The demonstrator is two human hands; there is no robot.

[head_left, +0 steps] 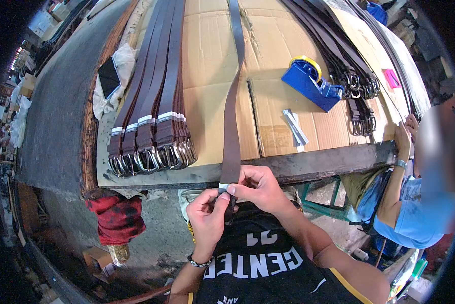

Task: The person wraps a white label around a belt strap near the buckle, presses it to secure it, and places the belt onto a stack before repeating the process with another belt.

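Red cloth (117, 218) hangs off the bench's left corner. Above it, a black phone (108, 76) lies on a white rag. Next right is a stack of brown belts (154, 126), laid side by side on cardboard (207, 76), each with a white label near its silver buckle and the buckles lined up at the near edge.

At centre a single brown belt (232, 121) runs down the cardboard and over the bench edge (313, 164) towards the person. The left hand (207, 218) is curled round the hanging end from below. The right hand (258, 190) pinches the white band (223, 187) wrapped on that belt, thumb and forefinger closed on it.

Further right are loose white strips (294, 126), a blue tape dispenser (308, 78), and dark belts (356, 81) with buckles. At far right a co-worker's hand (403, 139) rests on the bench corner.
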